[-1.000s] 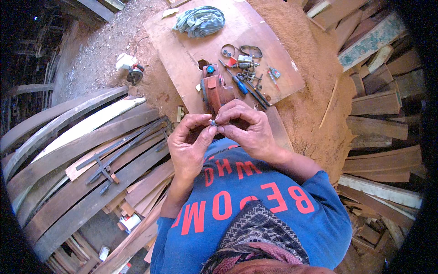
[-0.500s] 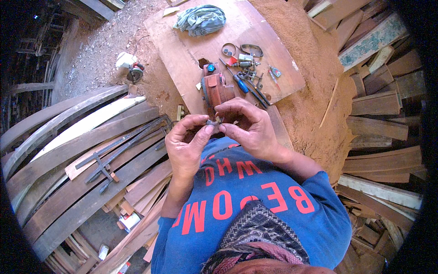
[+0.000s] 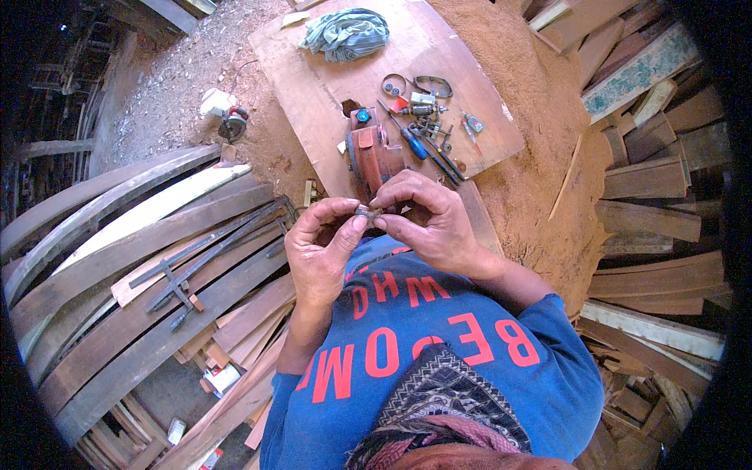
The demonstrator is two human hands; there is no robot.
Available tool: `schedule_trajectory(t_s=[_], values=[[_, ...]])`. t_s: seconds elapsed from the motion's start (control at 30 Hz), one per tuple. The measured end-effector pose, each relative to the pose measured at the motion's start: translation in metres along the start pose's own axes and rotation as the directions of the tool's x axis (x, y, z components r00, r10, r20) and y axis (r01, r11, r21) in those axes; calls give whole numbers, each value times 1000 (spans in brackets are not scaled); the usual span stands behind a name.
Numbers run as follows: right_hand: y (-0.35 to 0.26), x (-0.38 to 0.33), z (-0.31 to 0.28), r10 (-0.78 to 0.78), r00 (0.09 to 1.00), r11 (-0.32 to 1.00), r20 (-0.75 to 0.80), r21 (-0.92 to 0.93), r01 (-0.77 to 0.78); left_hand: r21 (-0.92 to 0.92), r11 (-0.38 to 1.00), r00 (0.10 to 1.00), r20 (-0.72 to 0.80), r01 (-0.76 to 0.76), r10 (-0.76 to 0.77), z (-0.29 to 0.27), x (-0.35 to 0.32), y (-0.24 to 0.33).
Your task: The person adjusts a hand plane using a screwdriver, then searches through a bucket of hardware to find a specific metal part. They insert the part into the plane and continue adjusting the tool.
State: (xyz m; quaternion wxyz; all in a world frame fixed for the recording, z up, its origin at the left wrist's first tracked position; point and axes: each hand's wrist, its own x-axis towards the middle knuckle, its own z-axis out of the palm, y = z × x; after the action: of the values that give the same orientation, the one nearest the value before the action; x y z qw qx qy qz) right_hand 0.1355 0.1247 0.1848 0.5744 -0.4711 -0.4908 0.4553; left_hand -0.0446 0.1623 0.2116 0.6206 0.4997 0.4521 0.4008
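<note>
In front of my chest, a small dark metal part (image 3: 365,212) is pinched between my fingertips; its exact kind is too small to make out. My left hand (image 3: 319,247) grips it between thumb and index finger from the left. From the other side, the thumb and index finger of my right hand (image 3: 429,219) close on its right end. Just beyond my fingers stands a worn red power tool body (image 3: 376,157), its near end hidden by my right hand. A blue-handled screwdriver (image 3: 413,144) lies to its right, beside several loose metal parts (image 3: 424,111).
A wooden board (image 3: 313,102) on sawdust carries the tools, a crumpled grey-blue cloth (image 3: 345,34) and a small tube (image 3: 473,123). An angle grinder (image 3: 233,122) sits at far left. Curved planks (image 3: 141,266) with a bar clamp (image 3: 180,286) fill the left; stacked timber (image 3: 646,176) lines the right.
My right thumb and index finger have drawn closer together around the small metal part, and it has turned slightly. Both arms stay nearly where they were.
</note>
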Motion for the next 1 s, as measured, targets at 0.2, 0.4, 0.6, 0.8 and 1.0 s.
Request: schedule_trajectory(t_s=[0.2,0.4,0.6,0.8,1.0], values=[[0,1,-2,-80,997,994,18,-66,81,11,1000,1000,20,5,-5,-2,-1,-2],[26,2,-28,-153,987,938,-51,-322,129,227,973,996,72,36,-53,-8,-1,-13],[207,-30,-107,152,948,743,-278,-600,-295,788,616,973,124,24,-197,-64,-1,-85],[309,-48,-76,275,921,758,-275,-528,-384,874,477,915,110,96,-387,-100,-29,-151],[348,-33,-62,162,929,754,-333,-566,-334,845,431,870,-77,317,-488,-118,-44,-172]])
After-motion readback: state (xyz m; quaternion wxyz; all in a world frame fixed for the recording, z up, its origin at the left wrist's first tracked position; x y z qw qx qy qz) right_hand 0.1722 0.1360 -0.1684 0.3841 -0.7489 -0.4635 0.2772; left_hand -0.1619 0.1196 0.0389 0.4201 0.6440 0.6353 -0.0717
